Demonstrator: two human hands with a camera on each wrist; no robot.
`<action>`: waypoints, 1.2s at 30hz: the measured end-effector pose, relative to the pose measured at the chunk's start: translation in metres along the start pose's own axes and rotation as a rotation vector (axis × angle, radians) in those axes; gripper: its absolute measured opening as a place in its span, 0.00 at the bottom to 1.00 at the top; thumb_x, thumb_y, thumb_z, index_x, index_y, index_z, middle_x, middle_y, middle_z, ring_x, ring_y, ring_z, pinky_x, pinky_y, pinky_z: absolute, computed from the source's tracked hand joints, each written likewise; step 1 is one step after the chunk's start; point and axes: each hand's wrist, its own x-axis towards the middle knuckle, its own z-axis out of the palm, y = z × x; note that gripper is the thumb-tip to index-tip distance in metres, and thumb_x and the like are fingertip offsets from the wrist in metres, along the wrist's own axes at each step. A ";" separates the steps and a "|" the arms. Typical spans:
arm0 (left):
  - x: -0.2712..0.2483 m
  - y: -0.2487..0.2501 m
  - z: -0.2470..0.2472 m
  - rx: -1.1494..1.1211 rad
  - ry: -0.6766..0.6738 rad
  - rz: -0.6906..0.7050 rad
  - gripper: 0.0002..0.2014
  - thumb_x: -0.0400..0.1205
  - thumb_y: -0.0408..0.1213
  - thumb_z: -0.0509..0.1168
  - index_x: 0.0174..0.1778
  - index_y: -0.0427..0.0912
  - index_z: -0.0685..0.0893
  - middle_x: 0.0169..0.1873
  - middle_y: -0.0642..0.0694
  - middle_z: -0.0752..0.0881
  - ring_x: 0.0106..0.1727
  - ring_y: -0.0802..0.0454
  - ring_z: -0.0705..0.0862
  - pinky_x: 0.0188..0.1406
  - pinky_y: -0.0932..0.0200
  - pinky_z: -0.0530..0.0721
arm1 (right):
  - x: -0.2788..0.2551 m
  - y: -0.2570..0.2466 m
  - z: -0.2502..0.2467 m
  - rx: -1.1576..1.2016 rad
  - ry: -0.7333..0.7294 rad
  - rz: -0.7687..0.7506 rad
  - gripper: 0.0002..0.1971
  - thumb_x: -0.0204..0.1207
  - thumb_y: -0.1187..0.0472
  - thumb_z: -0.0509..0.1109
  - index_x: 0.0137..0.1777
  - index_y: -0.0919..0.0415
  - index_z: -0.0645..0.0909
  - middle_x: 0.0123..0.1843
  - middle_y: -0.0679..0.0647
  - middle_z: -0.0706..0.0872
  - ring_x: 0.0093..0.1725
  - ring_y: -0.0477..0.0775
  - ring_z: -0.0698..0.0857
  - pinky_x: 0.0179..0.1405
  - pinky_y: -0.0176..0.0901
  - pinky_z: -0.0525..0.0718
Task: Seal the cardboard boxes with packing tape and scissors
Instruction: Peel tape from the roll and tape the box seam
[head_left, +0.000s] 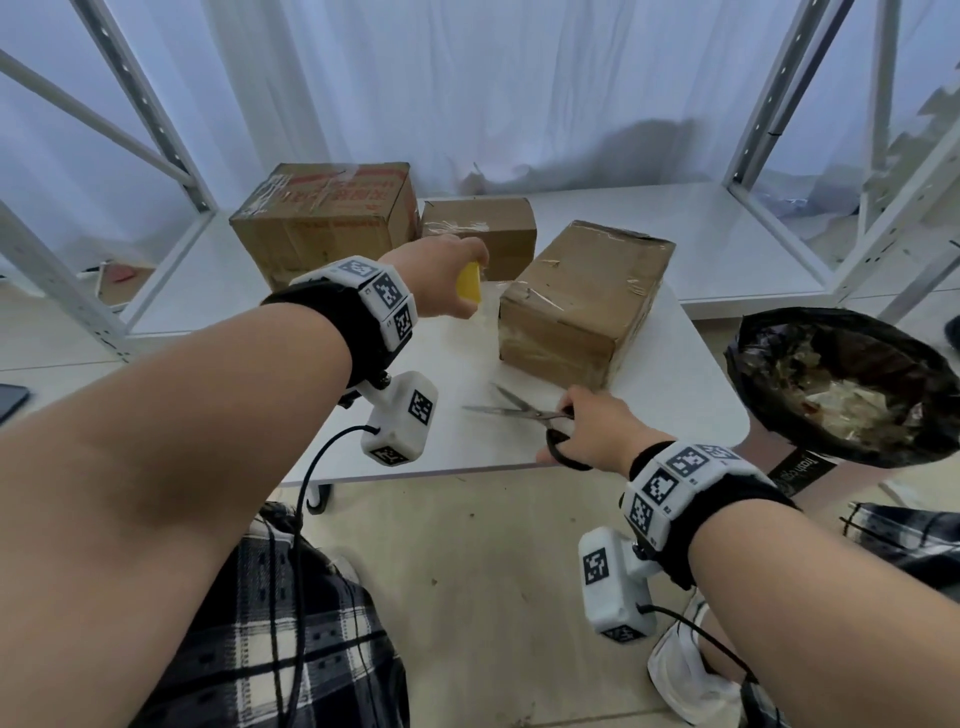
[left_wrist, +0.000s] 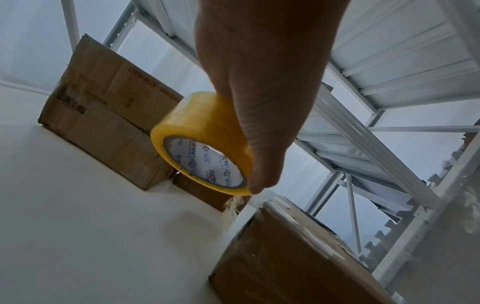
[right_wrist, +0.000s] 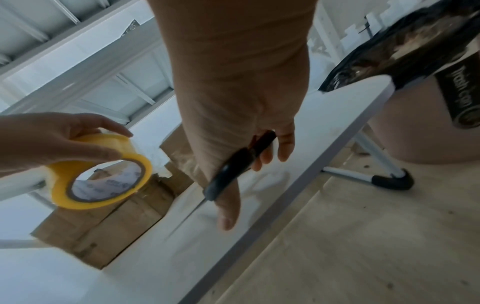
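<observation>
On the far left of the white table (head_left: 675, 410), at its back edge, stands the largest cardboard box (head_left: 324, 221), printed in red and crossed with clear tape. Just to its right sits a smaller box (head_left: 480, 228), also taped, tucked in close beside it. In front of these two the person's left hand (head_left: 441, 275) hangs above the tabletop, fingers and thumb curled round a yellow roll of packing tape (left_wrist: 205, 142). A short crinkled tail of clear tape (left_wrist: 233, 203) dangles from the roll's lower edge, near the corner of the third box.

That third box (head_left: 582, 299) lies further right, turned at an angle, its top and sides glossy with tape. Nearer the front edge, the scissors (head_left: 524, 415) have their blades spread, pointing left across the table. The right hand (head_left: 592, 431) grips their black handles, fingers through the loops. I cannot tell whether the blades touch the surface.

Beyond the table's right edge stands a trash can (head_left: 841, 384) lined with a black bag and holding crumpled scraps. White metal shelving (head_left: 769, 119) and pale curtains close off the back.
</observation>
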 end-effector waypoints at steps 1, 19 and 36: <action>-0.001 0.000 0.001 0.008 -0.009 -0.003 0.29 0.77 0.42 0.72 0.74 0.48 0.71 0.69 0.42 0.77 0.64 0.43 0.79 0.63 0.45 0.79 | 0.001 -0.006 0.004 -0.046 -0.005 -0.021 0.30 0.74 0.48 0.73 0.70 0.62 0.69 0.66 0.63 0.75 0.65 0.63 0.74 0.62 0.48 0.74; 0.004 -0.011 0.001 -0.007 -0.079 0.024 0.29 0.78 0.44 0.71 0.74 0.49 0.70 0.67 0.45 0.77 0.61 0.47 0.80 0.63 0.48 0.80 | 0.061 -0.048 -0.045 -0.379 0.411 -0.113 0.36 0.85 0.51 0.60 0.84 0.64 0.45 0.86 0.61 0.51 0.85 0.58 0.52 0.83 0.55 0.48; 0.002 -0.026 0.001 -0.224 0.031 0.005 0.28 0.77 0.42 0.72 0.73 0.48 0.73 0.70 0.47 0.77 0.60 0.52 0.77 0.57 0.61 0.73 | 0.053 -0.013 -0.054 -0.126 0.418 -0.328 0.27 0.88 0.45 0.41 0.85 0.51 0.54 0.87 0.49 0.50 0.85 0.47 0.46 0.82 0.53 0.36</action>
